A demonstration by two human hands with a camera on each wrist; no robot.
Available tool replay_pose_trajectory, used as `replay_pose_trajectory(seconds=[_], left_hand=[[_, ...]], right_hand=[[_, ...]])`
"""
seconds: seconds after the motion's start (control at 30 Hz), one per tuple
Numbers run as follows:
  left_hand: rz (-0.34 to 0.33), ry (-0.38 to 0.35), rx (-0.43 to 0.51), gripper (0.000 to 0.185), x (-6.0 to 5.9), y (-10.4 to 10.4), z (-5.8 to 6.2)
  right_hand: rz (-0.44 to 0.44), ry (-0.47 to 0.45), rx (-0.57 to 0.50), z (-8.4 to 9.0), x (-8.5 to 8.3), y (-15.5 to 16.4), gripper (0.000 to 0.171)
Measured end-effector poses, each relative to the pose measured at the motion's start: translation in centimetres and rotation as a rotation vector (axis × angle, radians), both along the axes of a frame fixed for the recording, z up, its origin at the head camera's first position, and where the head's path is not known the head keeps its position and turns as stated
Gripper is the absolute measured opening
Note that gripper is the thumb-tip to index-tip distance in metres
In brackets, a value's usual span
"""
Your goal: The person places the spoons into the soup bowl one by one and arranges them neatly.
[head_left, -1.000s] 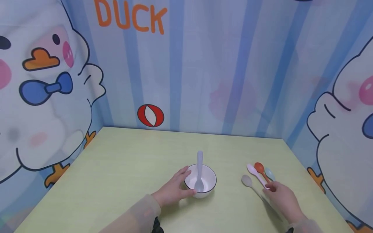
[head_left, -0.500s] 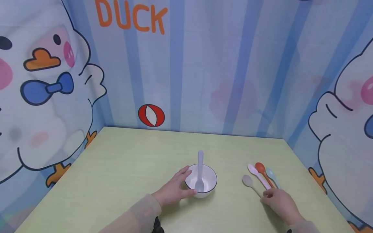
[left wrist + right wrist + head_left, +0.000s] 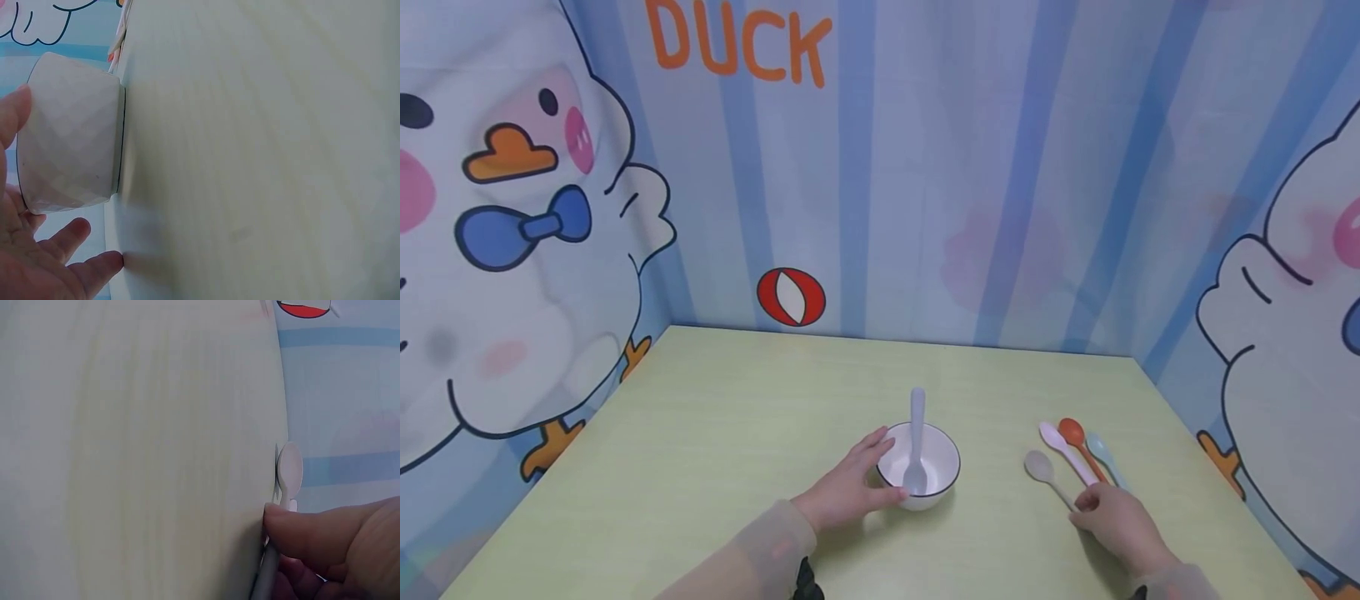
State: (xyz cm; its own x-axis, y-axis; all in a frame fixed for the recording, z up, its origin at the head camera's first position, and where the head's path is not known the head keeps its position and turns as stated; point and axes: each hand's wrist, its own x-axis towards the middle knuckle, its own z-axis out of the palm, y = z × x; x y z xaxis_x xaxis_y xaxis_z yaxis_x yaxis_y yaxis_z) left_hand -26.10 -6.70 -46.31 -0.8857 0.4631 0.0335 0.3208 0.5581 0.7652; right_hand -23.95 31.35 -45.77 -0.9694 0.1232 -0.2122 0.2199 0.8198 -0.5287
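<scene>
A white bowl (image 3: pixel 939 454) with a dark rim stands mid-table, and my left hand (image 3: pixel 850 487) holds its left side, thumb at the near rim and fingers at the far rim. In the left wrist view the bowl's faceted outer wall (image 3: pixel 72 134) shows between thumb and fingers. A pale lilac-grey spoon (image 3: pixel 917 425) leans in the bowl, handle up. To the right, my right hand (image 3: pixel 1116 521) pinches the handle of a beige spoon (image 3: pixel 1039 467) between thumb and fingers. In the right wrist view, the thumb presses on that spoon (image 3: pixel 290 469); its bowl end points away from the hand.
Just beyond the right hand lie a pink spoon (image 3: pixel 1063 447), an orange spoon (image 3: pixel 1072 433) and a light blue spoon (image 3: pixel 1101 454), side by side. A pale yellow-green table (image 3: pixel 737 392) meets a duck-printed curtain (image 3: pixel 910 183) at the back and sides.
My right hand has shifted slightly left and nearer, from the pink spoon's handle end to the beige spoon's handle. More of the light blue spoon shows. The left hand stays at the bowl.
</scene>
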Motion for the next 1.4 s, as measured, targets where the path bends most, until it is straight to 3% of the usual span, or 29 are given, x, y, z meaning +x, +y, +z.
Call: replay_pose_trajectory(seconds=[0.4,0.73,1.07,1.4], left_hand=[[0.01,-0.009,0.0,0.086,-0.2,0.1,0.0],[0.004,-0.005,-0.005,0.087,-0.2,0.0,-0.2],[0.004,-0.007,-0.003,0.087,-0.1,0.0,-0.1],[0.004,-0.015,-0.004,0.087,-0.2,-0.1,-0.2]], right_hand=[[0.028,-0.014,-0.03,0.0,0.2,0.3,0.02],[-0.033,-0.092,-0.175,0.4,0.3,0.4,0.02],[-0.06,-0.053,-0.242,1.2,0.3,0.9,0.033],[-0.104,-0.058,-0.239,1.6,0.6,1.7,0.029]])
